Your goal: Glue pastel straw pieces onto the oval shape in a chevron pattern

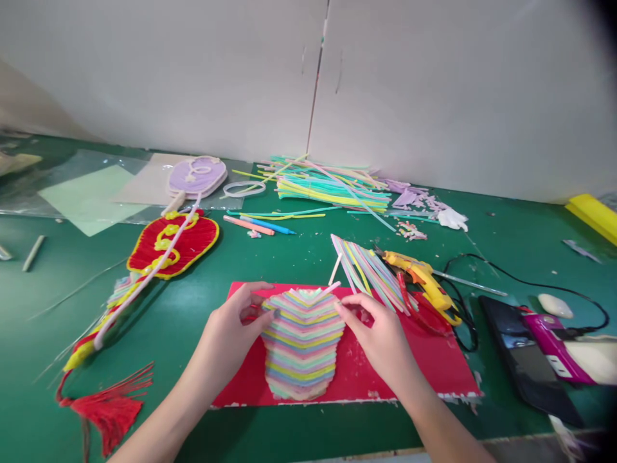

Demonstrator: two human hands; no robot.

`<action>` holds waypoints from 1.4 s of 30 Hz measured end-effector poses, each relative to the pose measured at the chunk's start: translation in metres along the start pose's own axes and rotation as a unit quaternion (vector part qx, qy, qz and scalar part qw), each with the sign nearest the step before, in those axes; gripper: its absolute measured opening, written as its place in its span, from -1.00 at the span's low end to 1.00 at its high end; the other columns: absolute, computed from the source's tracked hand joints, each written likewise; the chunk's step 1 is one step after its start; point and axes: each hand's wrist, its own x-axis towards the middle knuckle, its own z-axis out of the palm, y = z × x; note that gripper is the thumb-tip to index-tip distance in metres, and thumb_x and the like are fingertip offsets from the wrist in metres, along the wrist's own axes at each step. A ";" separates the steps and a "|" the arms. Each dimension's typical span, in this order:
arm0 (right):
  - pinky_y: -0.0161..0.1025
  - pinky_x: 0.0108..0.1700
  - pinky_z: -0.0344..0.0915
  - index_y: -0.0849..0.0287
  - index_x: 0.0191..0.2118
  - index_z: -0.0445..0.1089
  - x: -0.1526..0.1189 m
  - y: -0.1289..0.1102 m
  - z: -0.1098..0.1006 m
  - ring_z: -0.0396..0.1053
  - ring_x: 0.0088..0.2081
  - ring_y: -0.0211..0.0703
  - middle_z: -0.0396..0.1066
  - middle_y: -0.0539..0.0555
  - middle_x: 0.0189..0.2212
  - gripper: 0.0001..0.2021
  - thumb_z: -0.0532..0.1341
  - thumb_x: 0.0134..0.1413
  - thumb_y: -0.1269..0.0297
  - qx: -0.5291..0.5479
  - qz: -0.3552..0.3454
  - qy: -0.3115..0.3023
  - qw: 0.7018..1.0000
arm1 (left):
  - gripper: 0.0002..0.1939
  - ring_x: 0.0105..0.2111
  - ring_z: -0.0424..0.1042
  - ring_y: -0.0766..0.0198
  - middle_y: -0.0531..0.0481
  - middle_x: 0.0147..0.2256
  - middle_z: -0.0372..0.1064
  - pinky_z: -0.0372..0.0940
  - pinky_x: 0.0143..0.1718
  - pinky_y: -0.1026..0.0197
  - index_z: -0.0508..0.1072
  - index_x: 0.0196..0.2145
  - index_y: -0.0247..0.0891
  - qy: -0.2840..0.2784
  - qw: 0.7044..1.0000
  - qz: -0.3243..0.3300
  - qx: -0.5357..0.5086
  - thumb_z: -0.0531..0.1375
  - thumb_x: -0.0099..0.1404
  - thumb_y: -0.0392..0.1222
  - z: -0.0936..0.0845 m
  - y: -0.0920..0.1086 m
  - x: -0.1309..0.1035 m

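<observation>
Single head cam, pointed forward and down at the tabletop [520,225]
It sits up above the near edge, pretty close in, with the left hand [243,315] and right hand [378,325] around low center. It looks across toward the back edge, where pale panels [193,71] fill the top of the frame. The near edge just sneaks in at the bottom right, and the view's upper right corner goes dark.
</observation>
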 end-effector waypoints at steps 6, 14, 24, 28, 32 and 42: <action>-0.25 -0.29 0.38 0.12 -0.27 0.44 0.014 0.010 -0.006 0.43 -0.33 -0.16 0.47 0.07 -0.34 -0.82 0.11 0.22 0.21 -0.097 -0.064 0.033 0.993 | -0.64 -0.06 0.43 0.11 -0.04 -0.02 0.38 0.36 -0.07 0.08 0.34 0.02 -0.11 0.067 0.978 0.101 0.172 0.12 0.26 -0.12 0.004 -0.009 -0.001; -0.13 -0.12 0.34 0.13 -0.18 0.47 0.075 0.010 -0.013 0.35 -0.16 -0.06 0.42 0.09 -0.24 -0.80 0.15 0.15 0.47 -0.288 -0.216 -0.041 0.932 | -0.76 -0.09 0.43 0.13 -0.06 -0.08 0.40 0.36 -0.11 0.11 0.38 -0.09 -0.16 0.077 0.980 0.095 0.159 0.04 0.33 -0.14 0.000 -0.012 -0.003; -0.20 -0.23 0.27 0.14 -0.37 0.41 0.097 0.012 -0.006 0.36 -0.25 -0.11 0.46 0.06 -0.34 -0.90 0.18 0.15 0.41 -0.289 -0.241 -0.081 0.923 | -0.73 -0.08 0.38 0.14 -0.05 -0.05 0.37 0.36 -0.11 0.12 0.41 -0.08 -0.14 0.080 0.970 0.134 0.184 -0.01 0.35 -0.15 0.005 -0.018 -0.006; -0.27 -0.26 0.27 0.12 -0.30 0.42 0.085 -0.001 -0.017 0.38 -0.33 -0.19 0.47 0.01 -0.39 -0.93 0.17 0.17 0.35 -0.201 -0.214 0.052 0.955 | -0.74 -0.09 0.39 0.14 -0.04 -0.07 0.38 0.35 -0.12 0.13 0.40 -0.07 -0.13 0.073 0.967 0.147 0.193 0.00 0.36 -0.15 0.004 -0.019 -0.009; -0.29 -0.34 0.27 0.13 -0.25 0.42 0.062 -0.001 -0.028 0.30 -0.48 -0.25 0.45 0.00 -0.44 -0.92 0.21 0.14 0.28 -0.184 -0.159 0.173 0.954 | -0.75 -0.11 0.40 0.15 -0.04 -0.09 0.39 0.35 -0.14 0.13 0.39 -0.08 -0.12 0.072 0.967 0.146 0.194 0.01 0.36 -0.15 0.004 -0.020 -0.008; -0.16 -0.16 0.30 0.15 -0.34 0.39 0.055 0.030 -0.024 0.38 -0.19 -0.07 0.42 0.12 -0.25 -0.87 0.15 0.18 0.25 -0.247 -0.122 0.110 0.955 | -0.83 -0.18 0.40 0.15 0.00 -0.18 0.39 0.34 -0.19 0.14 0.39 -0.17 -0.12 0.068 0.972 0.138 0.176 0.05 0.32 -0.18 0.006 -0.020 -0.005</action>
